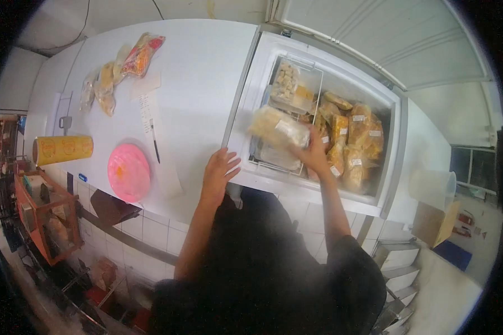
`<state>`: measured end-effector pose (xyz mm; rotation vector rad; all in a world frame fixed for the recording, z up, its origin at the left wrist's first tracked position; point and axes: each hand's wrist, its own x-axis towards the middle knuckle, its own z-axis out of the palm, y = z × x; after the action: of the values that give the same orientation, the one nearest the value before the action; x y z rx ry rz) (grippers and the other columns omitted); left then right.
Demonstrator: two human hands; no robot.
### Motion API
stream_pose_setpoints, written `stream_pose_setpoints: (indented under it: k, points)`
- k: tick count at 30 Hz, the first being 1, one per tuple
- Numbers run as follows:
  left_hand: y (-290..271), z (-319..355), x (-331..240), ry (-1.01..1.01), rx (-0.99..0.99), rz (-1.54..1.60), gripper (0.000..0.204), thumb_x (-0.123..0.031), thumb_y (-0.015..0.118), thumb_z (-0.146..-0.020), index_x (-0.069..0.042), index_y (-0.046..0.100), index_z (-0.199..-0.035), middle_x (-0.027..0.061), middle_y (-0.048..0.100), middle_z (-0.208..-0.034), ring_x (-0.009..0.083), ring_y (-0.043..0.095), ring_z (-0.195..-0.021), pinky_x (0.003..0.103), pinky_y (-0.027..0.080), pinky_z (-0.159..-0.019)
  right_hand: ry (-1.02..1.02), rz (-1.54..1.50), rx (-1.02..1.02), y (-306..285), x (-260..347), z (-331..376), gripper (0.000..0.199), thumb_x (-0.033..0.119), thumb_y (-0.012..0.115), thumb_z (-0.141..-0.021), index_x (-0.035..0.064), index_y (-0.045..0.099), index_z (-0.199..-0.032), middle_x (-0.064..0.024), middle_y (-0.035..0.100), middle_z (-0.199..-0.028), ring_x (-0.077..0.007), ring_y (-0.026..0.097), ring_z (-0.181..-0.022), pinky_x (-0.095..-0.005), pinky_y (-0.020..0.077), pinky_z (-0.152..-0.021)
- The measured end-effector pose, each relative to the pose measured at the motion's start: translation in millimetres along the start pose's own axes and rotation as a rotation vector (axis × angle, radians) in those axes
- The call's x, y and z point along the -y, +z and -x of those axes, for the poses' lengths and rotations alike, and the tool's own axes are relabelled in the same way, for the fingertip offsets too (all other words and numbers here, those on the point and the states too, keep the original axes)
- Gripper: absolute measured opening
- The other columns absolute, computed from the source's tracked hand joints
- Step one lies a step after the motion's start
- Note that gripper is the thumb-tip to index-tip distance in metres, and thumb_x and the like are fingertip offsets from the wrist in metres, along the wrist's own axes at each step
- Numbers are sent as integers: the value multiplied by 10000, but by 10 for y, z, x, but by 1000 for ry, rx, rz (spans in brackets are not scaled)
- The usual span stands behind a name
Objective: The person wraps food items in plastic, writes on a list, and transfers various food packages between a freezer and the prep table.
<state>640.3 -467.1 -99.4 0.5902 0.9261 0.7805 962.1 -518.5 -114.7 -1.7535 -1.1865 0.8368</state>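
My right hand [314, 153] grips the end of a clear plastic bag of pale food [274, 126] with a white label. The bag is slightly blurred and is held above a wire basket in an open chest freezer [388, 151]. Beneath and behind it in the basket, a clear container [290, 99] holds pale cubes. To the right lie several labelled bags of yellow-brown food [359, 131]. My left hand [220, 172] rests with fingers spread at the freezer's front left edge, beside the white top, holding nothing.
On the white top [201, 84] lie several food packets [140, 56], a paper strip [149, 117], a pen [155, 148], a pink round object [128, 172] and a yellow cylinder [64, 149]. The freezer lid [380, 39] stands raised behind. A clear tub [433, 187] sits at the right.
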Motion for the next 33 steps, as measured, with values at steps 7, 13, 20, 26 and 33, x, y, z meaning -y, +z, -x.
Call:
stream_pose_setpoints:
  k: [7,13,20,26,33]
  points:
    - [-463,360,62,-66,-39,-303,377,-145,572,-1065,28,546,-1399,204,677,-1318,319,715,-1159,430,606,-993,-14,521,-92,-415,-988,-908,707,183,896,-742,30,533,-1329,-251,659,-1221,-462,645,-1138,-500,532,-965]
    - [-425,438,108,-204,-183,-215,376,-277,594,-1082,-3,599,-1340,142,723,-1225,275,726,-1101,402,603,-928,-268,549,49,-152,-1707,-1297,692,116,893,-730,51,537,-1320,-242,601,-1237,-446,584,-1203,-513,506,-994]
    - [-470,570,194,-209,-272,-213,427,-356,604,-1081,-11,607,-1332,149,726,-1213,278,729,-1061,402,582,-918,-31,1091,374,344,-1449,-1664,607,356,809,-853,15,573,-1297,-240,612,-1250,-420,573,-1218,-532,504,-1014]
    - [-440,498,289,-235,-269,-251,430,-360,604,-1085,-5,600,-1327,161,719,-1216,272,735,-1048,399,596,-907,328,472,-445,659,-1769,-2594,867,564,872,-738,-3,531,-1299,-260,592,-1321,-436,566,-1279,-542,507,-1045]
    - [-376,435,287,-297,-321,-220,424,-365,597,-1089,-5,603,-1313,166,706,-1235,259,724,-1071,385,588,-925,689,653,-460,874,-1362,-2958,1111,638,881,-658,-79,455,-1392,-312,626,-1308,-455,624,-1227,-464,523,-1051]
